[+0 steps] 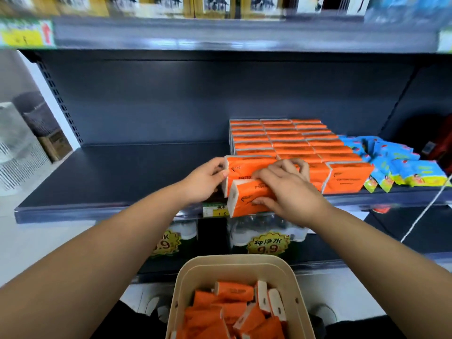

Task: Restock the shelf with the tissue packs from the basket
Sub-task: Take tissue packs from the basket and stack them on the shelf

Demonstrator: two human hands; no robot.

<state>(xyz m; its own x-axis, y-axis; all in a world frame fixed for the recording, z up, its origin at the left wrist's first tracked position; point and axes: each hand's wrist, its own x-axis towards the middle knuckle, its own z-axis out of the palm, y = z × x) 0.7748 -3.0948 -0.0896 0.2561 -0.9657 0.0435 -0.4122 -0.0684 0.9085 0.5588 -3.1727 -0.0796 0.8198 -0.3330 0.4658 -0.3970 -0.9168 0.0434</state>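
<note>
Rows of orange tissue packs (288,140) stand on the dark shelf (105,182), right of its middle. At the front edge my right hand (288,189) grips an orange tissue pack (247,199) that lies tilted, half over the shelf lip. My left hand (205,182) holds the left end of another orange pack (247,167) standing just behind it. Below me the beige basket (234,265) holds several more orange packs (234,311).
Blue and yellow wipe packets (396,165) lie right of the orange rows. The left half of the shelf is bare. Bottled water packs with yellow price signs (267,243) fill the shelf below. An upper shelf edge (220,35) runs overhead. A white appliance (17,145) stands far left.
</note>
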